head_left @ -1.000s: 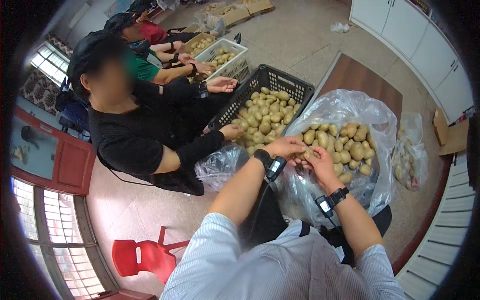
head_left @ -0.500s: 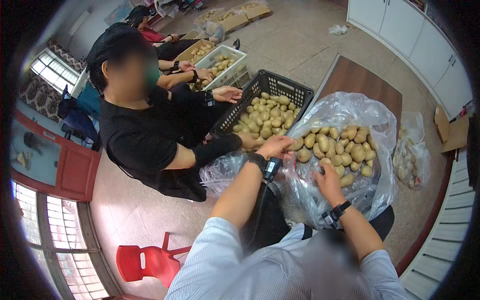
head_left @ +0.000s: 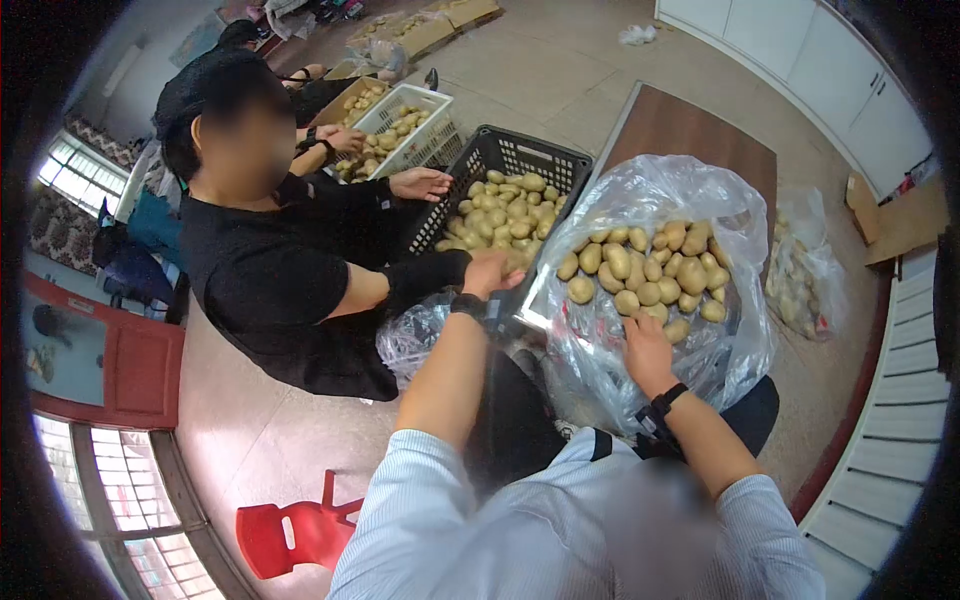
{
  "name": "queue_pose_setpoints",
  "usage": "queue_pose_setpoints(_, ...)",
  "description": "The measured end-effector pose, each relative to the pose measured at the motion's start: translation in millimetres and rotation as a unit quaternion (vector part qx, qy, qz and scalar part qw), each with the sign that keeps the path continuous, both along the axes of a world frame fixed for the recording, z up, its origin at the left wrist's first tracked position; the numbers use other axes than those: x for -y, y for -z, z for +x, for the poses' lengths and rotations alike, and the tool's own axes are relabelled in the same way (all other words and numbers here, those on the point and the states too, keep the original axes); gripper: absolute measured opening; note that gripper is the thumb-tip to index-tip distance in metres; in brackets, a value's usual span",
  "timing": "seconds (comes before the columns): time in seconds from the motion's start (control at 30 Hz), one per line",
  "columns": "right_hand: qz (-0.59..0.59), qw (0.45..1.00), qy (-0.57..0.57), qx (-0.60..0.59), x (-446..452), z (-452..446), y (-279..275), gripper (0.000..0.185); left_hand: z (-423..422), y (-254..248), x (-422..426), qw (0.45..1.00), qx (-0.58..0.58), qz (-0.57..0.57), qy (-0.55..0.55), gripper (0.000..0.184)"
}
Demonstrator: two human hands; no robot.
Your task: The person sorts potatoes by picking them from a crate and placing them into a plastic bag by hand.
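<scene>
My left hand [head_left: 490,275] is at the near corner of the black crate [head_left: 575,158], next to the co-worker's sleeved forearm. Its fingers are curled, and what they hold, if anything, is hidden. Many potatoes [head_left: 505,210] lie in that crate. My right hand [head_left: 648,352] reaches into a clear plastic bag [head_left: 745,190] spread open in front of me. Its fingers are bent around a potato [head_left: 655,312] at the near side of the pile. More potatoes [head_left: 690,272] lie loosely in the bag.
A brown board [head_left: 680,125] lies beyond the bag. To my left sits a co-worker in black [head_left: 265,260], one hand at the crate. Behind are a white crate [head_left: 430,105] of potatoes and another person. A red stool [head_left: 290,535] and a second bag [head_left: 805,270] flank me.
My left hand has moved left from the bag's edge to the black crate. My right hand remains at the potatoes in the bag. The whole view has shifted slightly.
</scene>
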State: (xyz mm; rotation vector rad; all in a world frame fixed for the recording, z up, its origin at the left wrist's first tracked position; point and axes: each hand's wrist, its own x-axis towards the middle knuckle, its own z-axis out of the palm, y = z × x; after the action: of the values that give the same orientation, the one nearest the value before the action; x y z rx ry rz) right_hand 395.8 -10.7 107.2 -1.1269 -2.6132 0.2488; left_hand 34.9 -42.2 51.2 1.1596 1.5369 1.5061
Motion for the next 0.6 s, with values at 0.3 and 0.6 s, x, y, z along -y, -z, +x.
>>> queue_pose_setpoints(0.3,0.046,0.999,-0.005,0.029,1.8,4.7,6.4,0.025,-3.7,-21.1,12.3,0.936,-0.336,-0.099,-0.041,0.038)
queue_pose_setpoints(0.6,-0.002,0.990,0.028,0.135,6.6,7.7,-2.5,0.021,-27.6,14.2,17.2,0.843,-0.517,-0.135,-0.052,0.043)
